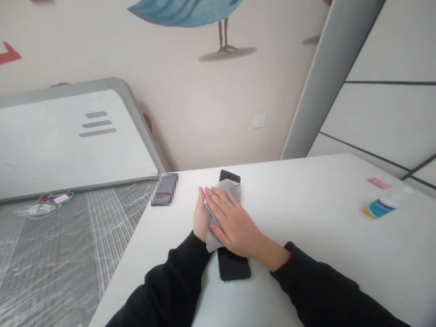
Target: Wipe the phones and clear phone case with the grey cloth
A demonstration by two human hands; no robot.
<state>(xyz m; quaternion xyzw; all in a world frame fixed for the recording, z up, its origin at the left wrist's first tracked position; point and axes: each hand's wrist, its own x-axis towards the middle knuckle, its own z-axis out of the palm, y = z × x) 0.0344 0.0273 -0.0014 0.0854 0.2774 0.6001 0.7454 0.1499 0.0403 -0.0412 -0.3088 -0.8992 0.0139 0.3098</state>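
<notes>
On white desk (306, 204): right hand (235, 222) flat, fingers extended, pressing soft grey cloth (221, 195) onto smartphone (233, 268); left hand (200, 218) steadies edge, fingers straight. Phone prob. slick, fragile; grip by sides.

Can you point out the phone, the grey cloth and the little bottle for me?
phone (234, 267): head view, bare lower end of its dark screen.
grey cloth (223, 187): head view, upper part beyond the fingers.
little bottle (380, 207): head view, its coloured label.

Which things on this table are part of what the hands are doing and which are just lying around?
In use:
phone, lying flat
cloth, over the phone
right hand, pressed flat on the cloth
left hand, at the cloth's left edge

Lying about:
bottle, on its side
pink slip
blurred item at the table corner
</notes>
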